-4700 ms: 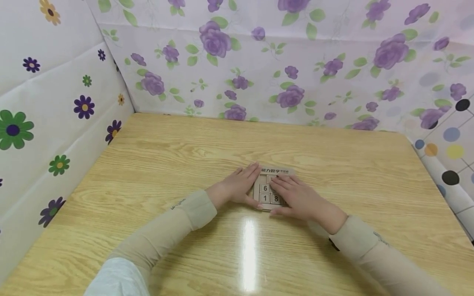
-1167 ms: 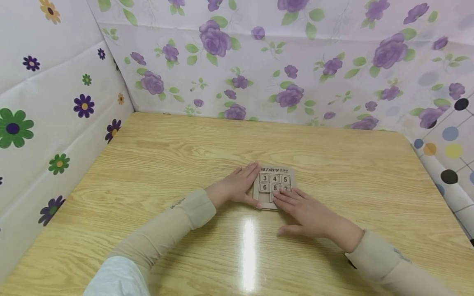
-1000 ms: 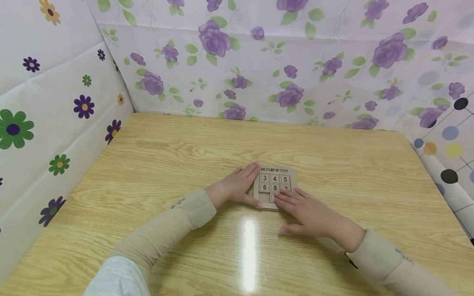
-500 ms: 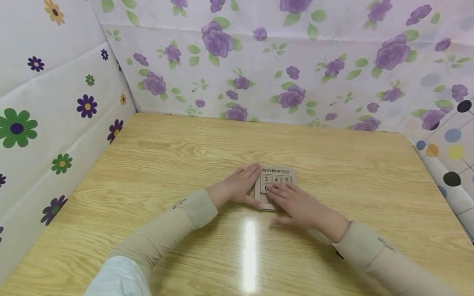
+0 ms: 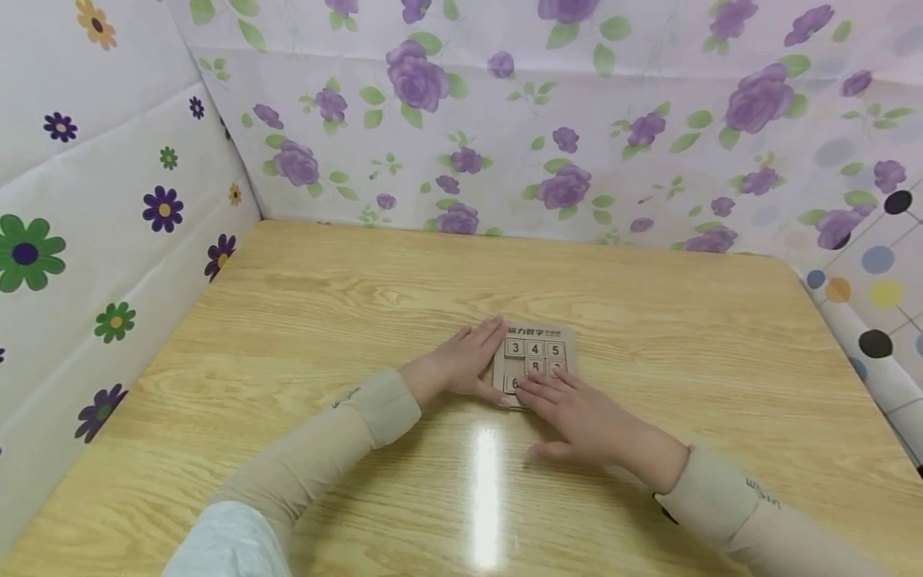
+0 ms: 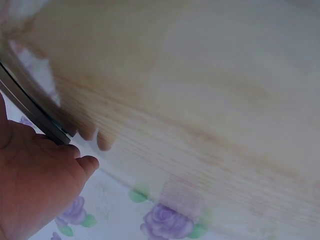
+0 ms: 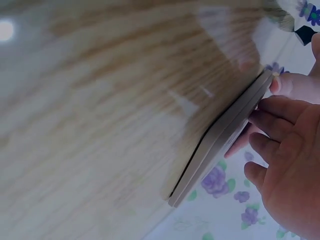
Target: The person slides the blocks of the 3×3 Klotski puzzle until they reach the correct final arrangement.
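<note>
A flat wooden number sliding puzzle [image 5: 534, 331] lies on the table, printed with Chinese characters along its far edge. Tiles 3, 4 and 5 fill its far row. The 8 tile [image 5: 535, 367] is in the middle of the second row, with a gap to its left. Below that gap is the 6 tile [image 5: 513, 383]. My left hand [image 5: 461, 365] steadies the board's left side, straight fingers at the far corner, thumb at the near one. My right hand [image 5: 587, 417] lies with straight fingers over the near row, hiding tiles there. The right wrist view shows the board's thin edge [image 7: 220, 135] beside the fingers.
The wood-grain table [image 5: 389, 280] is glossy, with a bright light reflection [image 5: 485, 497] in front of the puzzle. Floral cloth [image 5: 461, 120] walls off the back, and daisy-print cloth [image 5: 108, 240] rises at the left. Dotted cloth [image 5: 880, 296] hangs at the right.
The 6 tile has slid from the middle row to the near-left corner, leaving the gap above it. My right hand went up over the tiles and back down. My left hand stayed put.
</note>
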A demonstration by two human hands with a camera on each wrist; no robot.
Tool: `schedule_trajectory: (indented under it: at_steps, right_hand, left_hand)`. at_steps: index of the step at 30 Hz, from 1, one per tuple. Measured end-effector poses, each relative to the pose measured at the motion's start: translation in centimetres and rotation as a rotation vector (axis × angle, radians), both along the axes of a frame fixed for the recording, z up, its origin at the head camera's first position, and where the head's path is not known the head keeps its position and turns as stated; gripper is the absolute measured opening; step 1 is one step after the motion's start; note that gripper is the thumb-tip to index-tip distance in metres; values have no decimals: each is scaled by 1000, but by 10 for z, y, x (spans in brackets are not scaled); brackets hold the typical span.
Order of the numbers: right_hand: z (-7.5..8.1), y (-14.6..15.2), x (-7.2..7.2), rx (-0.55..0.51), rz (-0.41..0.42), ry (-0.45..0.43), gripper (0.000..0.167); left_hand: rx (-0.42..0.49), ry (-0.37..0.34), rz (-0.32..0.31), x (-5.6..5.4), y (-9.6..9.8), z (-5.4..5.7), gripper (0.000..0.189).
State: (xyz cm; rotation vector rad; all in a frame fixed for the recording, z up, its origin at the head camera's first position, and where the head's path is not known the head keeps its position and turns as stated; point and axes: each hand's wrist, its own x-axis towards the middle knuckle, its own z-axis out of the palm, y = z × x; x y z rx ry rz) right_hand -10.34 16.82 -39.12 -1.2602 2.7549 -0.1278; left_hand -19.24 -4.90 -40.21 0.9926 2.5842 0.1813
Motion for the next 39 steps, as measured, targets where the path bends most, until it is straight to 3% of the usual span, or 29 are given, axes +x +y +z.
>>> schedule_trajectory:
  at_steps: [7, 17, 39]
  right_hand:
    - [0, 1, -2, -17, 10, -6, 77]
    - [-2, 15, -16, -11, -105, 20, 77]
    - [-2, -1, -23, -29, -50, 4, 79]
  left_hand:
    - [0, -3, 15, 1, -2, -3, 121]
    - [9, -13, 13, 2, -1, -2, 121]
    - [-2, -4, 4, -1, 1, -1, 122]
